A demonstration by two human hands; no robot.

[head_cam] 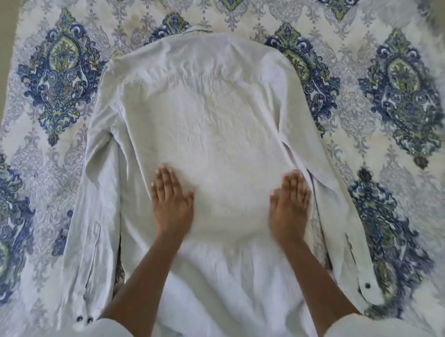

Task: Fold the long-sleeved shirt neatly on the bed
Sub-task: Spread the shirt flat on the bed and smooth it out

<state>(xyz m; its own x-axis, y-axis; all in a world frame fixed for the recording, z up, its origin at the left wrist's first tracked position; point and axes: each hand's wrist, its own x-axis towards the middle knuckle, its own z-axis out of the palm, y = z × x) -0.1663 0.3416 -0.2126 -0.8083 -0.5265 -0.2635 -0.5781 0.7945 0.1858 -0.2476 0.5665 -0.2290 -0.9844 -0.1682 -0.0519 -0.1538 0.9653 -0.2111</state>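
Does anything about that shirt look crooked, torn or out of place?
Nothing stands out. The shirt lies back-up on the bedspread, sleeves down either side, left hand and right hand flat on it; only light creases.

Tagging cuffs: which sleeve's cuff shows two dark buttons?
The left sleeve, on the left hand's side: its cuff shows two dark buttons; the right sleeve's cuff shows one.

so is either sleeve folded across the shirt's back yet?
No, the left sleeve and the right sleeve both lie stretched out beside the shirt, on the bedspread.
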